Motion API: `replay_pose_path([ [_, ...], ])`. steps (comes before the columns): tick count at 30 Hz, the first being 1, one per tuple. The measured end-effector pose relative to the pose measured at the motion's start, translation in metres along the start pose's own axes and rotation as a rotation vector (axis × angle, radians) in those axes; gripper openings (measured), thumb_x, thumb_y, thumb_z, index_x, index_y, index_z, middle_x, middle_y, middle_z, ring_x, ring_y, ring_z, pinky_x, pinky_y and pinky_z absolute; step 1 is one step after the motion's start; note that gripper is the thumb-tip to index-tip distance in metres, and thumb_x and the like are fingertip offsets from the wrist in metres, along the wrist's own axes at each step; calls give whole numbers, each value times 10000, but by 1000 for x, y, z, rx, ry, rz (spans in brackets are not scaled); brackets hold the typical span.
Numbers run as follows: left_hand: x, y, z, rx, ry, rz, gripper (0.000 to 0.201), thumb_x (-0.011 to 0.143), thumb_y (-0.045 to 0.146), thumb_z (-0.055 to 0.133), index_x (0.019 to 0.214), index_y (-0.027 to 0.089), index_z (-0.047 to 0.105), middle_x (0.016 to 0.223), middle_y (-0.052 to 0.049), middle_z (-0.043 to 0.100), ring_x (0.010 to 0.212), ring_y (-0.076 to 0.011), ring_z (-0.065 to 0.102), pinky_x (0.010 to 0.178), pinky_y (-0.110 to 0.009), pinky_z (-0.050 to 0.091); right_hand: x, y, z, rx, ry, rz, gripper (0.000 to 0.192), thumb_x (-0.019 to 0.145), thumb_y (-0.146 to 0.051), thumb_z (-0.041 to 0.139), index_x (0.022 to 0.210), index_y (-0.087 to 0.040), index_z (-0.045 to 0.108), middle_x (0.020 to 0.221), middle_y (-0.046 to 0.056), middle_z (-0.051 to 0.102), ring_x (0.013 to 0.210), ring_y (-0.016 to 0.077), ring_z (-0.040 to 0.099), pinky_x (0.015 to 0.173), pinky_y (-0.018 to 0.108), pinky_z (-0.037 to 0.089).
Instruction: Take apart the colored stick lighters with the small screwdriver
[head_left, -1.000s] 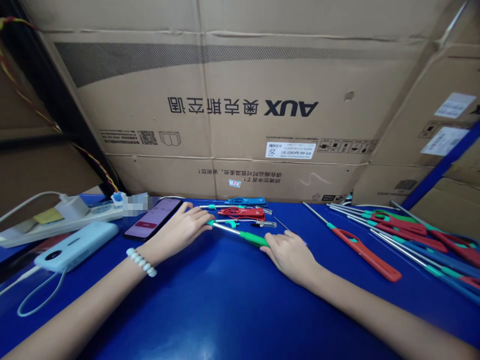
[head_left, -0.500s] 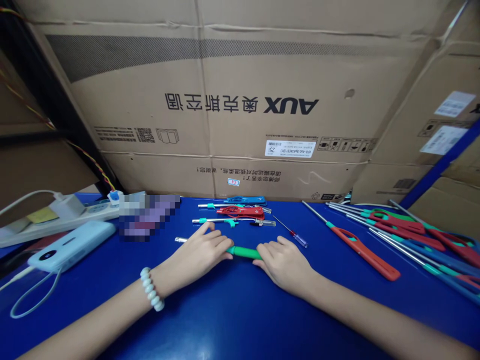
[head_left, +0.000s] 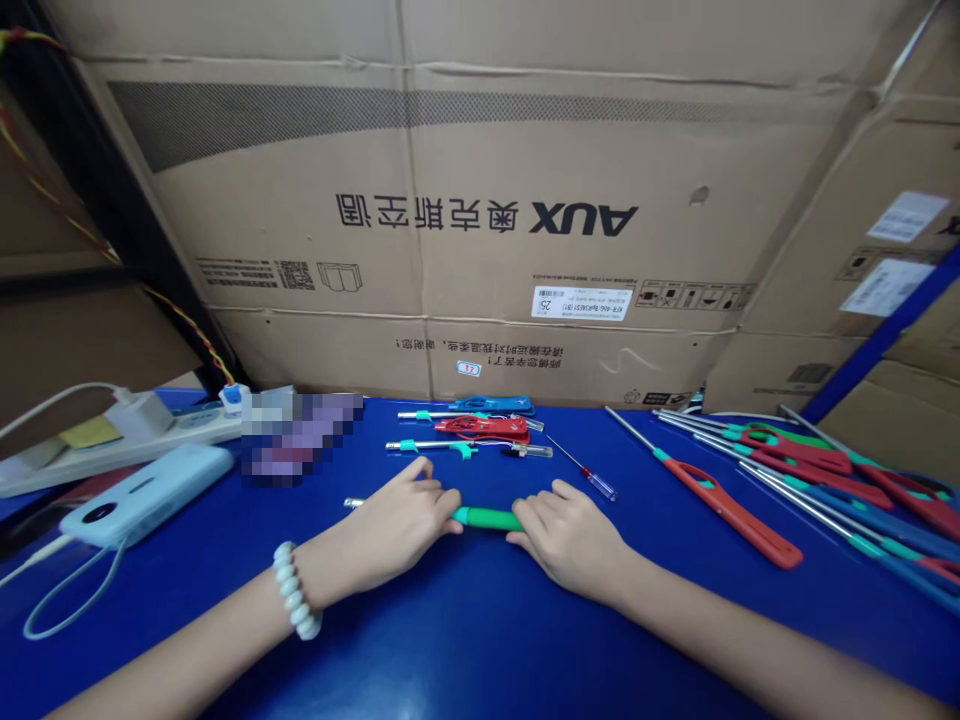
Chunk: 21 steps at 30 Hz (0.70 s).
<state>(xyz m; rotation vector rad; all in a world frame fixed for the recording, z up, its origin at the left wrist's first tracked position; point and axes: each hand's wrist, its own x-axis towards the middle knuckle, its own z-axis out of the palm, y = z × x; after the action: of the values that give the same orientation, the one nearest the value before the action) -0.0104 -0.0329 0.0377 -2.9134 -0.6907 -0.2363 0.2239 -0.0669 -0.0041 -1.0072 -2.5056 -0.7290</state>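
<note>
Between the two hands, flat on the blue table point(head_left: 465, 640), lies a long lighter with a green handle point(head_left: 486, 518), its metal tube point(head_left: 354, 503) poking out to the left. The left hand point(head_left: 397, 525) is draped over the tube end, fingers curled down on it; the right hand point(head_left: 570, 540) covers the handle's butt, fingers bent over it. Both look pressed onto the lighter rather than lifting it, and how tight either grip is I cannot tell.

My read: with a thin tube at one end, the handle is the safer end for any force, with the left hand only steadying.

Just behind sit a red lighter point(head_left: 484, 428), a blue one point(head_left: 491, 405) and a loose tube with teal fittings point(head_left: 427, 445); a small screwdriver point(head_left: 581, 467) lies near the right hand's fingers. Well off to the right, an orange-handled lighter point(head_left: 720, 510) and a whole heap of lighters point(head_left: 825, 470). Left side: a power bank point(head_left: 146, 493) and a power strip point(head_left: 112, 440). Cardboard boxes point(head_left: 480, 220) wall the back.
</note>
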Motion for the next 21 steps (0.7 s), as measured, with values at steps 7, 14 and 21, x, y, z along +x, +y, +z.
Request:
replay_pose_path([
  [7,-3,10,-7,2,-126,-39,252,994,254,352,804,168,494,672,-21,587,610,-204,520,687,-326,338,-2,-3,-4,-48,5,-68,366,1004,-301,293,873,-109,575,680,52,605,576,182,517,636,328,266],
  [14,-1,16,6,112,-95,-57,147,958,229,442,845,158,504,725,-42,606,644,-217,561,737,-363,375,-1,-3,-3,-2,-14,-32,384,1002,-328,306,759,-147,541,603,15,572,523,160,492,620,315,251],
  [21,0,20,15,295,-16,-9,92,916,164,491,826,160,508,730,-45,578,627,-215,513,693,-360,353,0,-6,-6,22,-18,8,423,1014,-312,244,735,-158,523,586,8,579,501,154,499,610,314,255],
])
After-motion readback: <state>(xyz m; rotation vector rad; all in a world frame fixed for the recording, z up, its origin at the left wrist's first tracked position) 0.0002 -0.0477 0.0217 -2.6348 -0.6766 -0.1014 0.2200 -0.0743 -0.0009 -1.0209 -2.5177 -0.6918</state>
